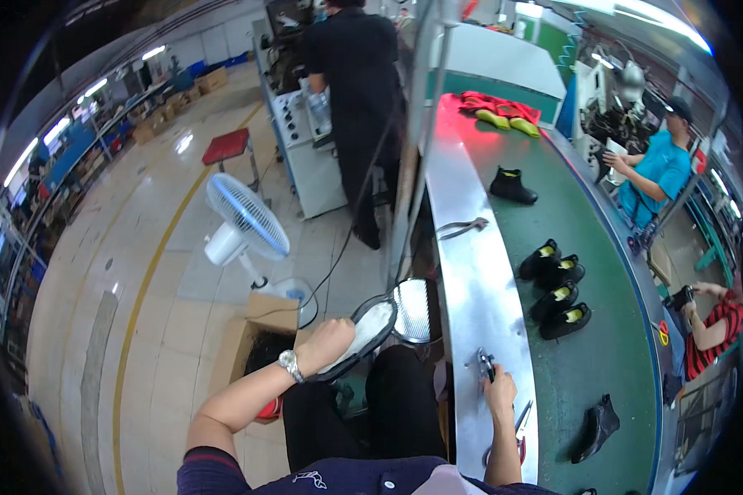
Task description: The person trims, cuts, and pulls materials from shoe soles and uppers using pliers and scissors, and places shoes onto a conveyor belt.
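Note:
My left hand (326,345) is closed around a black shoe (383,323) over my lap. Its pale sole side faces up, ringed by a dark edge. A silver watch sits on that wrist. On my right, my right hand (500,391) grips a pair of metal pliers (484,361) by the dark handle, low over the shiny metal bench (470,297). Beside that hand lies a red-handled tool (521,446), partly covered by my forearm. Farther up the bench lies another pair of pliers (464,228).
Several black shoes (565,322) stand on the green conveyor (545,371) along the bench. A round metal grille (414,310) sits beyond the shoe. An open cardboard box (233,355) and a fan (246,216) stand left. One person (355,99) stands ahead; two others work at right.

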A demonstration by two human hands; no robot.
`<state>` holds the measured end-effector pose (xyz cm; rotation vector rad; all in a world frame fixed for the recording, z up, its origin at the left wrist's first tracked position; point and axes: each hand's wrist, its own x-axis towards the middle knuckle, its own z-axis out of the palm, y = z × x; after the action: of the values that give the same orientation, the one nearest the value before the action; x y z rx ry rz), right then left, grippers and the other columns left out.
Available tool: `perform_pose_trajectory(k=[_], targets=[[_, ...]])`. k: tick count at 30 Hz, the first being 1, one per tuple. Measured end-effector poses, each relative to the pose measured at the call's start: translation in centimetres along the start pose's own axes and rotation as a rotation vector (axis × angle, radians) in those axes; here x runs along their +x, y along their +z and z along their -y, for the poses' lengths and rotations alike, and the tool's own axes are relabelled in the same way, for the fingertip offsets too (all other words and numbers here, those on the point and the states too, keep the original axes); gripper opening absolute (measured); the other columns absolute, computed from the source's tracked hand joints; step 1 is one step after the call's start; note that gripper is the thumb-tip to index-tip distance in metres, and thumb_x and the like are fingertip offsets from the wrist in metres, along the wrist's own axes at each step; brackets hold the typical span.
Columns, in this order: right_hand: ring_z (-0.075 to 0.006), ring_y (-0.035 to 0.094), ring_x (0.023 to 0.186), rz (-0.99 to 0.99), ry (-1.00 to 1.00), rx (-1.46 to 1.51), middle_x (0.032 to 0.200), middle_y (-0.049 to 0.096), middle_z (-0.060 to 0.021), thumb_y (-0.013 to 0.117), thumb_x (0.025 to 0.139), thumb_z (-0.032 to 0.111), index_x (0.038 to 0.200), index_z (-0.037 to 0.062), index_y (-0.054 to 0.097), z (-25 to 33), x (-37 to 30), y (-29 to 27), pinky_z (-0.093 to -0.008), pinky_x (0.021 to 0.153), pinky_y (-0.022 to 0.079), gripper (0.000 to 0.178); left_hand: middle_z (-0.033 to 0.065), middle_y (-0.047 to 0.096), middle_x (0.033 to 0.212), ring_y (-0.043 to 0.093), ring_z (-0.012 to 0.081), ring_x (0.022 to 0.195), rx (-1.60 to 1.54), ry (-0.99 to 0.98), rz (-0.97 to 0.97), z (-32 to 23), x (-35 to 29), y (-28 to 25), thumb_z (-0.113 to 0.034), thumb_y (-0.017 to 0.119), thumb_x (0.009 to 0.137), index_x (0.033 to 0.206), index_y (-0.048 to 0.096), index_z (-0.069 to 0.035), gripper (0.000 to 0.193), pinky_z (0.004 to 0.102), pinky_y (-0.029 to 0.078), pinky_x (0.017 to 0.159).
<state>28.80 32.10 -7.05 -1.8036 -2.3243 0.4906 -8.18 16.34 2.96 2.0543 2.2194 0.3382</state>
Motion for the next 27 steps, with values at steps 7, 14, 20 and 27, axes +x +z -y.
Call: perform_pose_trajectory(k=[7, 14, 20, 27], targets=[[-0.0339, 0.053, 0.099, -0.291, -0.148, -0.111, 0.102, 0.057, -0.0171, 0.075, 0.067, 0.014, 0.104, 0.0085, 0.061, 0.7, -1.5, 0.3, -0.0434, 0.086, 0.043, 0.04, 0.0264, 0.062, 0.086, 0.066, 0.0311, 0.071, 0.294, 0.113, -0.042, -1.0, -0.2, -0.2, 0.005, 0.051, 0.075, 0.105, 0.048, 0.017, 0.032, 0.0348, 0.055, 0.062], [-0.0318, 0.051, 0.11, -0.147, -1.029, 0.552, 0.109, 0.056, -0.0138, 0.066, 0.076, 0.011, 0.101, 0.0071, 0.061, 19.3, 2.6, -1.6, -0.0389, 0.09, 0.045, 0.025, 0.0205, 0.065, 0.081, 0.065, 0.0353, 0.075, -0.076, -0.155, -0.233, -1.5, 0.0, 1.3, 0.005, 0.051, 0.078, 0.102, 0.059, 0.005, 0.025, 0.0411, 0.052, 0.063], [-0.0274, 0.054, 0.103, -0.049, -1.162, 0.517, 0.096, 0.059, -0.008, 0.064, 0.078, 0.019, 0.082, 0.0053, 0.063, 24.0, 1.5, 1.7, -0.0369, 0.085, 0.047, 0.014, 0.014, 0.067, 0.078, 0.059, 0.0111, 0.064, -0.729, -0.363, 0.051, 2.1, 1.0, -0.3, -0.009, 0.06, 0.084, 0.1, 0.066, 0.0, 0.019, 0.0272, 0.047, 0.062], [-0.0215, 0.057, 0.099, -0.114, -1.112, 0.368, 0.096, 0.062, -0.0023, 0.066, 0.074, 0.023, 0.083, 0.0105, 0.069, 26.4, 2.8, 1.7, -0.0324, 0.078, 0.051, 0.015, 0.0204, 0.065, 0.08, 0.066, 0.0301, 0.071, -0.455, -0.329, -0.305, 1.1, 0.0, 2.0, -0.01, 0.055, 0.085, 0.096, 0.065, 0.001, 0.018, 0.0352, 0.05, 0.066]])
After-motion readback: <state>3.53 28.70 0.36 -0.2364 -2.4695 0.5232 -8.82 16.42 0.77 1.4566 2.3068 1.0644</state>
